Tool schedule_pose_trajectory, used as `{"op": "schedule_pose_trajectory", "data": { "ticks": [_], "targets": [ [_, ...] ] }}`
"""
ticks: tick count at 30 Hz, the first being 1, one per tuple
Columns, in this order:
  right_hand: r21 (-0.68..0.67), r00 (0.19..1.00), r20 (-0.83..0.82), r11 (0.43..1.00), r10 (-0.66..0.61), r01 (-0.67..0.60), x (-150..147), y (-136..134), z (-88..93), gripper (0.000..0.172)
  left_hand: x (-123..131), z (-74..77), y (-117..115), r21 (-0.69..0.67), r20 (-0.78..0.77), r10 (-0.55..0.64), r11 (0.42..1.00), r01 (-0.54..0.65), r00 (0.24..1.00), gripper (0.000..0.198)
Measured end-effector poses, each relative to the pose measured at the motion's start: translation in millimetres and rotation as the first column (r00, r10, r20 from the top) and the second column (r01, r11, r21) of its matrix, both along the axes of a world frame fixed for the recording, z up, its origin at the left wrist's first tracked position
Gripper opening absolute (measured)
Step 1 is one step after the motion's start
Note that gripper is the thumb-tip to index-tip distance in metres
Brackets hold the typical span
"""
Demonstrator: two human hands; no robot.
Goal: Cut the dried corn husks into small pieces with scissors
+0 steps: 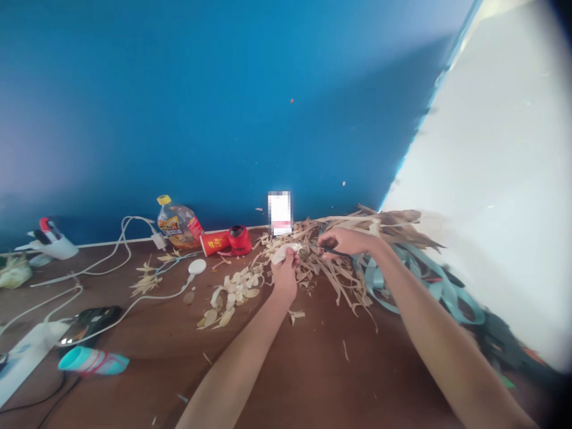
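A: What are the fingers doing?

B: The left hand [285, 275] is pinching a pale piece [280, 254], which is sticking out at that hand's eleven o'clock. At its two o'clock, the right hand [343, 239] is gripping a dark-handled tool [334, 252], seemingly scissors. I can't tell whether its blades are touching the piece.

A: So this is looking like trimming. How should it be going?

B: The left fingers should be holding the piece flat, well off the cutting line, and turning it into the blades while the right hand is guiding them steadily.

A: What's needing care?

B: Dried strips [336, 281] are lying at the left hand's four o'clock; loose ends could be snagging. Petal-shaped pieces [240, 290] are sitting on the tabletop [313, 369] at its eight o'clock, near enough for scattering.
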State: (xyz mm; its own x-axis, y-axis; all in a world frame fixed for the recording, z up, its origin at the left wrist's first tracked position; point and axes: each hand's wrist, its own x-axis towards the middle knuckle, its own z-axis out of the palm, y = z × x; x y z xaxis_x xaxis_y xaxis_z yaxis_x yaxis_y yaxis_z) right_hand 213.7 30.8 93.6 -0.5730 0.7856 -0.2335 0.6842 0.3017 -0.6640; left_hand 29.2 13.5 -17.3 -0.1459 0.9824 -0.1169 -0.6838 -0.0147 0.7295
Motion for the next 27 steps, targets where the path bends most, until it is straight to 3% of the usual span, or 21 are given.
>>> {"op": "schedule_pose_trajectory", "data": {
  "ticks": [21, 27],
  "targets": [
    [-0.011, 0.999, 0.046, 1.0, -0.019, 0.02, 10.4, 5.9, -10.1, 0.04, -2.9, 1.1, 0.8, -0.005, 0.049, -0.02, 1.0, 0.02, 0.999, 0.035],
    [-0.008, 0.995, 0.096, 1.0, 0.011, -0.01, 13.1, 11.1, -19.0, 0.051, -5.6, 2.3, 0.3, 0.012, 0.054, -0.055, 0.998, 0.055, 0.997, 0.034]
  ]
}}
